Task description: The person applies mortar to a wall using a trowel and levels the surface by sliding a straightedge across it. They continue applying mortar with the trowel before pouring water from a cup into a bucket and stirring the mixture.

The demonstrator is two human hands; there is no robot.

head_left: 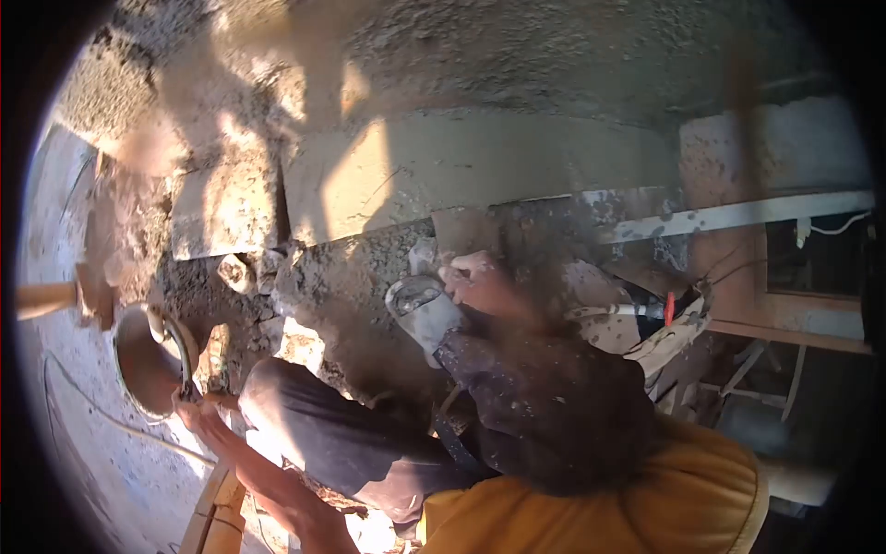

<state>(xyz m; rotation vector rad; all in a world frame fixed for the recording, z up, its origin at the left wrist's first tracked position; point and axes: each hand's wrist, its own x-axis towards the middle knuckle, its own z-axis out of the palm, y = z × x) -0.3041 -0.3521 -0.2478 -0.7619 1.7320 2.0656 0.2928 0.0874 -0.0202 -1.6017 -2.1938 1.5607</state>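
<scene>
At the lower left, my left hand [196, 413] is closed on the rim of a round bucket [146, 360], which is tipped so its inside shows. My right hand [475, 279] is near the middle, just beside the toe of a mud-smeared shoe [429, 314]. Its fingers are curled; what they hold, if anything, is hidden. Above both hands runs a smooth, greyish plastered band [480, 162], with a separate flat slab [226, 210] to its left. Rough wet mortar or soil [355, 286] lies below the band.
A pale spattered bar [738, 215] crosses the right side. Below it, an open bag [678, 337] holds a tool with a red part [669, 307]. Wooden pieces [217, 508] stand at the lower left, near a cable [120, 420]. Stones [237, 273] lie under the slab.
</scene>
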